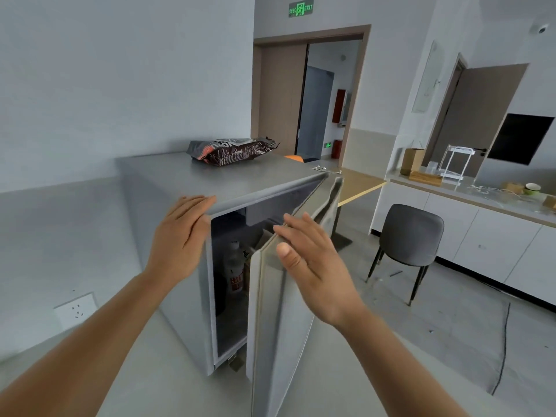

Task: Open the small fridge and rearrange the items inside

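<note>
- Our left hand (180, 236), fingers flat & spread, rests on the fridge (180, 290) at its top front corner, gripping nothing.
- Our right hand (313, 263), open-palmed, fingertips on the edge of the half-open door (279, 326).
- Bottle (234, 266) stands inside.
- Snack bag (231, 151) lies on top.

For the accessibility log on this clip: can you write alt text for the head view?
A person's right hand rests open on the edge of a small grey fridge's partly open door, while the left hand lies flat on the fridge's top front corner. A bottle shows inside, and a snack bag lies on top.
</note>
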`<state>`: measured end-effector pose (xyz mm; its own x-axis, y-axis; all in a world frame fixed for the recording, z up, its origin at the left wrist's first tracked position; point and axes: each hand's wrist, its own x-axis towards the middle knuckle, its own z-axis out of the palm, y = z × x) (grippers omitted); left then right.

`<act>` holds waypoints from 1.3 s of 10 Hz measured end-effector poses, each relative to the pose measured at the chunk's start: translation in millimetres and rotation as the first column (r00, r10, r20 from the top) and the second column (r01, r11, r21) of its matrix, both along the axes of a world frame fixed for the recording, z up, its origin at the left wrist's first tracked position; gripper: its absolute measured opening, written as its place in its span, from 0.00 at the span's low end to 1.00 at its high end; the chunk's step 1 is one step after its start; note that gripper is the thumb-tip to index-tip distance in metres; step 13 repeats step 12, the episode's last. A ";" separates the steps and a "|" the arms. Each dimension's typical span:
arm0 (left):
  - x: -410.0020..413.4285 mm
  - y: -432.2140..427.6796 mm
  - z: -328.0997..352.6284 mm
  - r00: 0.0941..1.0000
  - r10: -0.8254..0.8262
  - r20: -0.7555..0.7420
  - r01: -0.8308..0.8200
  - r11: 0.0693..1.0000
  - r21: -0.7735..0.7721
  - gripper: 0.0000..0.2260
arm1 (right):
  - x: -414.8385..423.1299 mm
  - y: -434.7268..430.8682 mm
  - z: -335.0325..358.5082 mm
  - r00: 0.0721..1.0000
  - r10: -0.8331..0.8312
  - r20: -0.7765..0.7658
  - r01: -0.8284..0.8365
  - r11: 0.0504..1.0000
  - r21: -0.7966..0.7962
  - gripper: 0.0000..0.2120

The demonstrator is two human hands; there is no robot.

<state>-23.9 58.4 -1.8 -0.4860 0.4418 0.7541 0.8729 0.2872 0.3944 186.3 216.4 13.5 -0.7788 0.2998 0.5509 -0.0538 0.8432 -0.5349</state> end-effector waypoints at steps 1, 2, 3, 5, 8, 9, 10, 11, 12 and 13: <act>-2.7 -6.0 -2.9 0.992 -0.048 0.118 0.041 0.997 0.064 0.22 | -23.4 -5.6 -5.5 1.000 0.026 -0.004 -0.026 0.996 0.083 0.26; -6.4 -12.2 -5.2 0.980 -0.078 0.183 0.060 0.993 0.101 0.22 | -49.4 -12.5 -11.0 1.000 -0.009 -0.013 0.011 0.978 0.208 0.26; -9.2 -14.7 -3.8 0.976 -0.080 0.201 0.061 0.993 0.097 0.21 | -73.8 -23.5 -14.6 0.997 -0.068 -0.042 0.076 0.966 0.245 0.27; -8.7 -15.1 -5.5 0.977 -0.070 0.199 0.053 0.995 0.088 0.21 | -105.2 -39.6 -16.3 0.987 -0.138 -0.078 0.154 0.953 0.260 0.27; -6.6 -15.2 -5.5 0.980 -0.032 0.198 0.020 0.998 0.060 0.22 | -114.0 -40.0 -15.6 0.980 -0.165 -0.112 0.191 0.936 0.295 0.26; -3.2 -17.2 -6.0 0.989 0.016 0.148 -0.013 1.000 -0.020 0.26 | -113.5 -38.0 -15.5 0.982 -0.161 -0.096 0.184 0.931 0.317 0.27; 1.3 -26.2 -9.1 0.988 0.126 0.085 -0.121 0.991 -0.061 0.27 | -112.3 -37.7 -11.6 0.988 -0.144 -0.061 0.156 0.933 0.325 0.29; 2.0 -41.0 -10.4 0.951 0.301 -0.066 -0.307 0.945 -0.116 0.25 | -113.6 -37.0 -3.1 0.991 -0.118 -0.060 0.131 0.937 0.324 0.29; 6.7 -51.6 -0.7 0.882 0.460 -0.101 -0.471 0.856 -0.213 0.29 | -115.3 -38.1 11.7 0.995 -0.095 -0.031 0.100 0.933 0.346 0.28; 6.7 -51.6 -0.7 0.882 0.460 -0.101 -0.471 0.856 -0.213 0.29 | -115.3 -38.1 11.7 0.995 -0.095 -0.031 0.100 0.933 0.346 0.28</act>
